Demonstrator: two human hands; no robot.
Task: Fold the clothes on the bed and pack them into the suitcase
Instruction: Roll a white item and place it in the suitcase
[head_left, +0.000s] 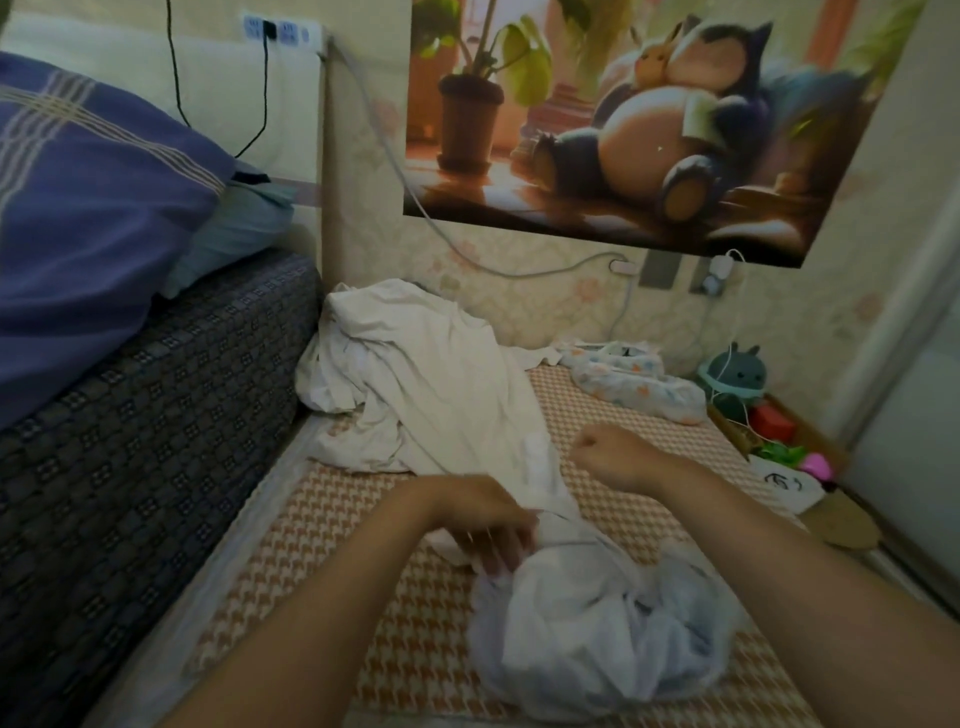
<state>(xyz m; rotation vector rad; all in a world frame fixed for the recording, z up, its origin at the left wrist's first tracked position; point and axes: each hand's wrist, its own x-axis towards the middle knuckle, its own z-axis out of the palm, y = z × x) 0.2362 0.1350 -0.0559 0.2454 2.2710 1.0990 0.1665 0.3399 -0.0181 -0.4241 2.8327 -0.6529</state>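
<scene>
The white garment (415, 374) lies crumpled mid-frame on the bed (322, 571). The left hand (483, 525) rests on its near end, blurred, so I cannot tell whether it grips. A pale bundle (597, 634) sits at lower centre. The right hand (605, 449), fisted and empty, hovers to the right. This looks like sorting. Next, one garment needs spreading flat. No suitcase is in view.

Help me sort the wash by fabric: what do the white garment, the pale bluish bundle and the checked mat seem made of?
White garment: soft matte cloth, likely cotton; it lies in broad limp folds.
Pale bluish bundle: thinner, slightly sheer fabric, perhaps synthetic; fine crumples, darker patches show through.
Checked mat: flat, stiff-looking weave, fibre unclear.
</scene>
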